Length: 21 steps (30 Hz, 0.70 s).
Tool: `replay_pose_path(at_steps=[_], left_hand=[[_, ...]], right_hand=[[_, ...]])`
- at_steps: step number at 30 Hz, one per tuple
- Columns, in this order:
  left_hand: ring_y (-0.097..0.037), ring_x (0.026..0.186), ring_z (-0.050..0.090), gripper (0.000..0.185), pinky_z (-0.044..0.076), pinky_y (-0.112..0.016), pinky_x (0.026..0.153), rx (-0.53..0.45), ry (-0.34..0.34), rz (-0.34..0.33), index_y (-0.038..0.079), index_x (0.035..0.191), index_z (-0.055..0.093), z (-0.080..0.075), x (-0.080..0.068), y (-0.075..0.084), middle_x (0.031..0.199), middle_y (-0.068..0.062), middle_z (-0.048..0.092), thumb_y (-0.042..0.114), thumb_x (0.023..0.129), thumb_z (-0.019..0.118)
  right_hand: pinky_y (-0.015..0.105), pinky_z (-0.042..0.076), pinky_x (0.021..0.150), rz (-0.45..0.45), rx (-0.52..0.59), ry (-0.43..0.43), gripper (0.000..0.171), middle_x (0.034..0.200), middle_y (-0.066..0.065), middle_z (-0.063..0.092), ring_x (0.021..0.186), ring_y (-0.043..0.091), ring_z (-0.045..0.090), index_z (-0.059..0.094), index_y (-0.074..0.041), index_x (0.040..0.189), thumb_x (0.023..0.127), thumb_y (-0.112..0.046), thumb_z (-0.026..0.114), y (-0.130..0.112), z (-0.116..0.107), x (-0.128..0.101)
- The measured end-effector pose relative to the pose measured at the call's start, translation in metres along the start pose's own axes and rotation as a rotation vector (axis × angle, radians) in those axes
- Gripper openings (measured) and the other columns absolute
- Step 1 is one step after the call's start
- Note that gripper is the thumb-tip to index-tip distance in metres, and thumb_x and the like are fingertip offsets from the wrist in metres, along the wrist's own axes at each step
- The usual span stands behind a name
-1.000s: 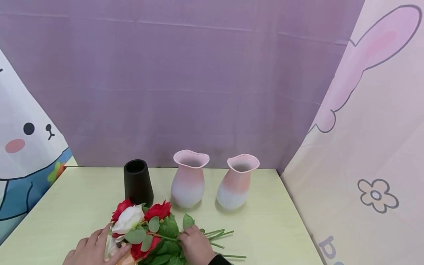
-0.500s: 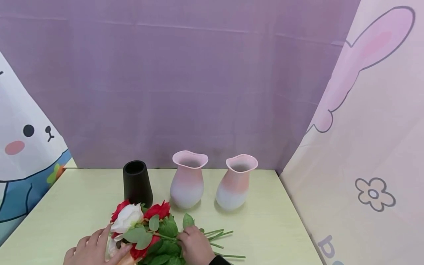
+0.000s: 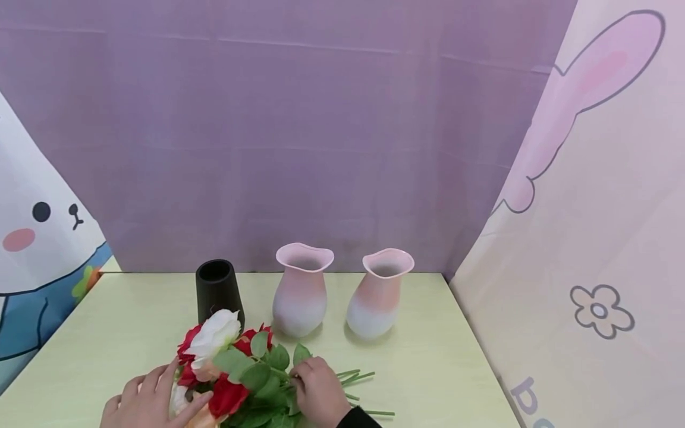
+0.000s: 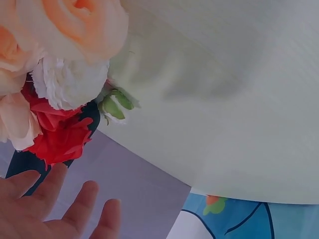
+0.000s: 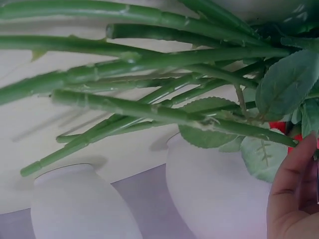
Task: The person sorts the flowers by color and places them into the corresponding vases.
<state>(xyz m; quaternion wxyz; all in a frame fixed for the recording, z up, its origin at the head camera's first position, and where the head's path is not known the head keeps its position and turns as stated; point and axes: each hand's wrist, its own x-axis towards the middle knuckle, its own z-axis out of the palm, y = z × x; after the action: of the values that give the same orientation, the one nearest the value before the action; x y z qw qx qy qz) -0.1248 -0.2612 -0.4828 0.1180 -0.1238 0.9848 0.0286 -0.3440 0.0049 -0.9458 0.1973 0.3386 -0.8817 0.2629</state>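
A bunch of roses in red, white and peach lies on the table, blooms to the left and cut stems to the right. My right hand pinches a green rose stem just below the leaves, with the fingers curled. The white rose stands a little above the other blooms. My left hand has its fingers spread beside the blooms, index finger and thumb right at their edge. In the left wrist view, a red rose and a peach rose show above those fingers.
Behind the flowers stand a black vase and two pink-to-white vases with wavy rims, one in the middle and one to the right. A purple cloth hangs behind the pale table.
The white rose has risen and shifted slightly right, and the leaves and red roses near it have moved. My right hand has lifted slightly; the left hand stays almost where it was.
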Motion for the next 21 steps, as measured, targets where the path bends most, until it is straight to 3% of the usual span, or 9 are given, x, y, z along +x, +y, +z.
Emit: replay_pose_path(at_steps=[10, 17, 21], left_hand=[[-0.057, 0.114, 0.042, 0.127, 0.042, -0.072, 0.092, -0.029, 0.03, 0.03, -0.006, 0.143, 0.041, -0.008, 0.002, 0.001, 0.135, -0.036, 0.047, 0.097, 0.069, 0.038], [-0.058, 0.114, 0.041, 0.126, 0.041, -0.073, 0.091, -0.022, 0.042, 0.049, -0.007, 0.143, 0.04, -0.015, 0.003, 0.002, 0.134, -0.037, 0.047, 0.096, 0.071, 0.037], [-0.058, 0.114, 0.041, 0.126, 0.041, -0.073, 0.091, -0.024, 0.045, 0.061, -0.006, 0.144, 0.04, -0.017, 0.003, 0.003, 0.134, -0.036, 0.047, 0.095, 0.07, 0.041]], right_hand=[[0.029, 0.046, 0.078, 0.08, -0.01, 0.043, 0.019, 0.104, -0.018, 0.056, 0.096, 0.001, 0.051, 0.052, -0.052, 0.115, 0.097, -0.048, 0.058, -0.004, -0.04, 0.013], [0.025, 0.043, 0.067, 0.177, 0.033, 0.072, 0.015, 0.097, -0.024, 0.054, 0.085, -0.001, 0.051, 0.061, -0.048, 0.105, 0.093, -0.057, 0.06, 0.0, -0.048, 0.022], [0.022, 0.042, 0.062, 0.21, 0.068, 0.073, 0.013, 0.096, -0.029, 0.051, 0.082, -0.005, 0.049, 0.062, -0.047, 0.103, 0.092, -0.054, 0.063, -0.001, -0.058, 0.021]])
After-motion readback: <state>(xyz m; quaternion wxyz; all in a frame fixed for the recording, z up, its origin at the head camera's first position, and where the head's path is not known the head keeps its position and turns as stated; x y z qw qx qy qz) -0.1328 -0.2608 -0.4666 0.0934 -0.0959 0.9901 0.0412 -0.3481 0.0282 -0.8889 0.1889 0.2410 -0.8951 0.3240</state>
